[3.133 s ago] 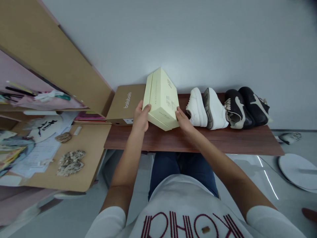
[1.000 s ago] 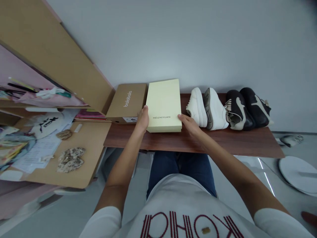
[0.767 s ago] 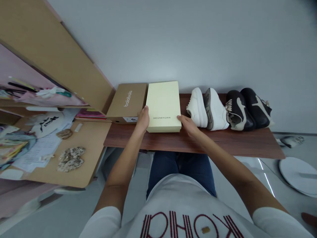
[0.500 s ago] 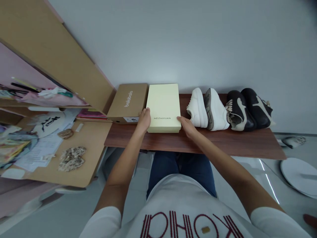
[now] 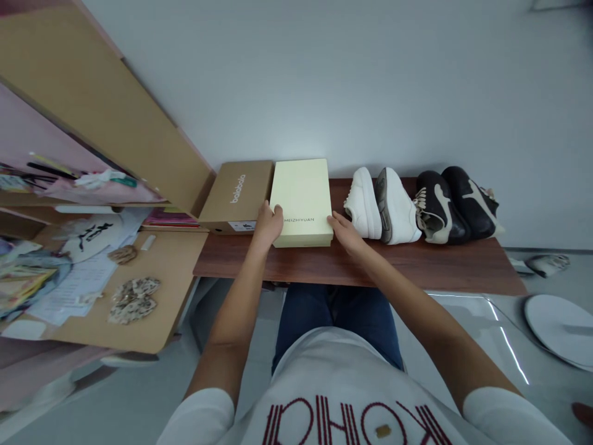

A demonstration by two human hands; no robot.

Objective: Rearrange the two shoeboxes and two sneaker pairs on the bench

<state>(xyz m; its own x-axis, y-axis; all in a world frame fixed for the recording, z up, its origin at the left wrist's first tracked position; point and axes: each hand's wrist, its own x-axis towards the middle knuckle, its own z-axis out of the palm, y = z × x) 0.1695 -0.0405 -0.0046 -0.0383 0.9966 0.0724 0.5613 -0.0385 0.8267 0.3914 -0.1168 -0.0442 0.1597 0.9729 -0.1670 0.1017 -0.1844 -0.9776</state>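
Note:
A closed cream shoebox (image 5: pixel 302 191) marked MEIZHIYUAN lies flat on the dark wooden bench, its long side running toward the wall. My left hand (image 5: pixel 269 224) grips its near left side, thumb against the lid edge and the other fingers partly hidden between the boxes. At the near right side, my right hand (image 5: pixel 345 232) holds the box with the thumb at the edge and the fingers along the side wall. Close against it on the left stands a brown shoebox (image 5: pixel 241 193) marked balabala. White sneakers (image 5: pixel 365 204) rest to the right of my right hand.
Black shoes (image 5: pixel 442 210) stand farther right on the wooden bench (image 5: pixel 287 266). At left, a desk (image 5: pixel 157 309) carries papers, a white cap (image 5: pixel 95 238) and scrunchies (image 5: pixel 134 300). A wall rises behind the bench. A round white object (image 5: pixel 563 327) lies low at right.
The view has shifted slightly, so the bench items appear a little farther left. Both hands stay at the cream shoebox's sides; the right hand's fingers look a bit more extended.

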